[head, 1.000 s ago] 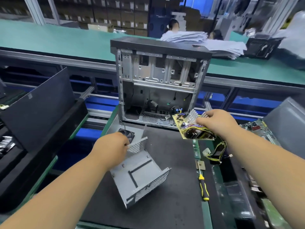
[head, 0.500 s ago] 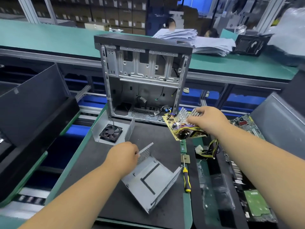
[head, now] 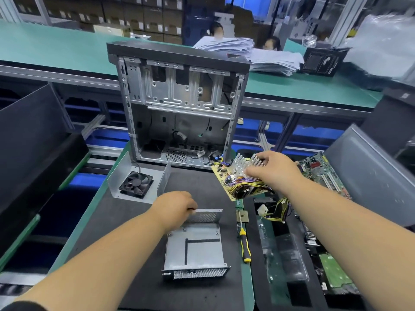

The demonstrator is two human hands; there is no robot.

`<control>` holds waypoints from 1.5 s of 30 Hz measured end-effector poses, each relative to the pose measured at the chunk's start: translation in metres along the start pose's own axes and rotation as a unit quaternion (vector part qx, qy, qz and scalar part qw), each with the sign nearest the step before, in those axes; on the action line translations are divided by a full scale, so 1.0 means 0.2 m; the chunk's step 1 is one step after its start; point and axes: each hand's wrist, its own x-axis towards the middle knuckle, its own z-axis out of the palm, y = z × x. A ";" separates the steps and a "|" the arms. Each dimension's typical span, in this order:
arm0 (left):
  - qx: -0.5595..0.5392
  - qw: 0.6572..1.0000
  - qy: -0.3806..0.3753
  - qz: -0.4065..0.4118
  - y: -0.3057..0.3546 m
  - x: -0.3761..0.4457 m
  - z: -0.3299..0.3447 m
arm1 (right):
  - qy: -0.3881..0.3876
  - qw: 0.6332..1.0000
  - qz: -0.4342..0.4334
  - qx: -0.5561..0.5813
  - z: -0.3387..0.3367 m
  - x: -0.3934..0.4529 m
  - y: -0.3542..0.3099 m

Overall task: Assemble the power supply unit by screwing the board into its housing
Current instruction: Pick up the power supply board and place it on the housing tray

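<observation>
housing now squared | left hand grips housing wall | right hand holds board

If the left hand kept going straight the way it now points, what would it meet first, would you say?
Probably the yellow power supply board held by the right hand, past the grey metal housing that the left hand grips; depth is unclear.

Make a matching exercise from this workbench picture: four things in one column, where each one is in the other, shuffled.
Things:
1. circuit board
2. metal housing
3. screwdriver
4. fan

Places:
A. lying right of the housing
B. gripped at its far wall by the left hand
C. in the grey cover near the computer case
D. held by the right hand

Pairs: 1-D, 2-B, 3-A, 4-C
</observation>
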 end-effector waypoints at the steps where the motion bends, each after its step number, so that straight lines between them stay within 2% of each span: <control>1: -0.025 1.000 0.006 -0.003 0.00 0.01 0.01 | 0.001 1.000 0.001 0.001 0.01 0.00 0.00; 6: -0.176 0.980 0.055 -0.067 -0.03 -0.02 0.03 | -0.005 1.000 -0.009 -0.007 0.03 0.03 0.01; 10: -0.262 0.943 0.111 -0.171 -0.06 -0.15 0.00 | -0.019 0.999 -0.035 -0.014 0.05 0.06 0.00; 16: -0.281 0.882 0.166 -0.340 -0.01 -0.36 -0.02 | -0.050 0.995 -0.083 0.005 0.06 0.08 -0.02; 17: -0.278 0.872 0.146 -0.376 0.01 -0.39 -0.02 | -0.055 0.994 -0.092 0.008 0.06 0.08 -0.03; 19: -0.245 0.864 0.049 -0.438 0.06 -0.43 -0.03 | -0.063 0.992 -0.107 0.013 0.06 0.07 -0.04; 22: -0.233 0.845 -0.070 -0.476 0.14 -0.47 -0.03 | -0.073 0.990 -0.123 0.021 0.06 0.06 -0.05; 25: -0.318 0.795 -0.128 -0.500 0.22 -0.50 -0.01 | -0.081 0.987 -0.133 0.030 0.07 0.05 -0.06; 28: -0.396 0.747 -0.151 -0.513 0.27 -0.50 -0.01 | -0.089 0.986 -0.136 0.036 0.07 0.05 -0.05; 30: -0.418 0.732 -0.150 -0.516 0.28 -0.49 0.00 | -0.090 0.986 -0.135 0.038 0.07 0.04 -0.03; 33: -0.411 0.735 -0.132 -0.523 0.27 -0.46 0.01 | -0.089 0.986 -0.131 0.042 0.08 0.03 0.00; 37: -0.394 0.748 -0.056 -0.532 0.23 -0.42 0.03 | -0.085 0.988 -0.121 0.047 0.07 0.02 0.05; 40: -0.378 0.773 -0.029 -0.508 0.20 -0.37 0.01 | -0.078 0.989 -0.116 0.046 0.05 0.01 0.09; 45: -0.344 0.824 -0.036 -0.448 0.18 -0.29 -0.02 | -0.074 0.989 -0.124 0.037 0.02 0.00 0.12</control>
